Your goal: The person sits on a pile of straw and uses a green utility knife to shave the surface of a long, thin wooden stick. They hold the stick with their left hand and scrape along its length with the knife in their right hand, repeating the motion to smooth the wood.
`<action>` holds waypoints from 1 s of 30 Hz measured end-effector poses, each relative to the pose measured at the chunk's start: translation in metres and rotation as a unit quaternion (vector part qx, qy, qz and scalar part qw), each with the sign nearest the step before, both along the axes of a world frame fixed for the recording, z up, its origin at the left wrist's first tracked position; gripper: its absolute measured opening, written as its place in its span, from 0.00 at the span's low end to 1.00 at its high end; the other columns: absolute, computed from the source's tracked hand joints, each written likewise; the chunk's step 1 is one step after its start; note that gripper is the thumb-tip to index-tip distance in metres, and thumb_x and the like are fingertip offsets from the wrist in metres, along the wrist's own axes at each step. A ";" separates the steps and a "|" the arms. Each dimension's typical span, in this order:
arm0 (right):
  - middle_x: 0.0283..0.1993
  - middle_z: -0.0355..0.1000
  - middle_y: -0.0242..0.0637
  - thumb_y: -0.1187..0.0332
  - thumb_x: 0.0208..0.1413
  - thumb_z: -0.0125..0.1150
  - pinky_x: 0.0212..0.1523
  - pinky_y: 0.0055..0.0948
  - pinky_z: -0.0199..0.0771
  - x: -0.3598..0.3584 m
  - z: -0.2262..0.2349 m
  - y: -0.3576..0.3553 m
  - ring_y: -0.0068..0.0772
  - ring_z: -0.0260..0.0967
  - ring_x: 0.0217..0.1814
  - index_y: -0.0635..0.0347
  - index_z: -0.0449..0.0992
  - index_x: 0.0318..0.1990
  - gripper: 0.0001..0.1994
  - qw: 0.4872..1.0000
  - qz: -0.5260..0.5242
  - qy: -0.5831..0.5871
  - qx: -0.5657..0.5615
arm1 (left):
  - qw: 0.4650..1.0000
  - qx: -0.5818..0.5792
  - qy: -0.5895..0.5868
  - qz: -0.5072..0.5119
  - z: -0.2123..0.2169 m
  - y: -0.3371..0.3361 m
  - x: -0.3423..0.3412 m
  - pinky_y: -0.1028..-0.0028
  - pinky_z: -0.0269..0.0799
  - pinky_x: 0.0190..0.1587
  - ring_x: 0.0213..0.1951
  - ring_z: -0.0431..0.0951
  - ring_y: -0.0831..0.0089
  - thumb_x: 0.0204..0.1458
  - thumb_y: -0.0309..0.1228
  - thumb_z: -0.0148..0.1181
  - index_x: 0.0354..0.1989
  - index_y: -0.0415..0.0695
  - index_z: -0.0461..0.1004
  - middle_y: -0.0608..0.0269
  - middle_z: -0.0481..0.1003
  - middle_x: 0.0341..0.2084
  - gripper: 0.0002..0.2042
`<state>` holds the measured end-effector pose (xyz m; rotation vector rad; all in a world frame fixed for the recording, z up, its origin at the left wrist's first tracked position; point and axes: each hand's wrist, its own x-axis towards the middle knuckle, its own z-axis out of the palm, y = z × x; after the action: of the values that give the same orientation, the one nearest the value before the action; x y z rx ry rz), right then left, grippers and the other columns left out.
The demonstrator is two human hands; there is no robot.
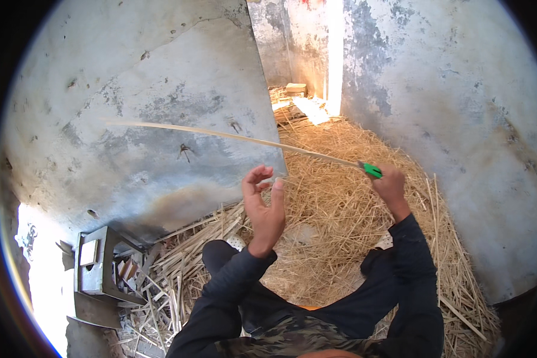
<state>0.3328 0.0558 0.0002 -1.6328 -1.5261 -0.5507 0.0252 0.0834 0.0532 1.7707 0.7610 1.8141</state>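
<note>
A green-handled knife [372, 170] is gripped in my right hand [390, 185], in front of me to the right. From its dark tip a long, thin, pale strip [238, 137], like split bamboo, reaches far to the left, bowing slightly; its far end is blurred. Whether my right fingers also pinch the strip is hidden. My left hand [264, 206] is raised below the middle of the strip, apart from it. Its fingers are loosely curled, the thumb stands away, and nothing is in it.
Straw-like shavings [334, 203] cover the floor around my bent legs. Split strips [173, 280] lie heaped at my left, beside a grey wooden stool [98, 268] on its side. Worn plaster walls [137, 119] rise left and right. Bricks [296, 88] lie near the bright gap ahead.
</note>
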 end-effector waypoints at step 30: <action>0.13 0.65 0.39 0.28 0.46 0.52 0.17 0.39 0.63 -0.106 -0.022 -0.014 0.43 0.67 0.15 0.56 0.71 0.18 0.34 0.958 0.184 0.017 -0.217 | 0.836 -0.440 0.162 -0.286 -0.050 -0.027 -0.011 0.82 0.53 0.15 0.13 0.58 0.87 0.66 0.36 0.43 0.44 0.39 0.72 0.74 0.62 0.13 0.14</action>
<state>0.2272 0.0417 -0.0214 -1.5977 -1.9636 0.0218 0.0141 0.0566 0.0036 1.4203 0.8679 0.5887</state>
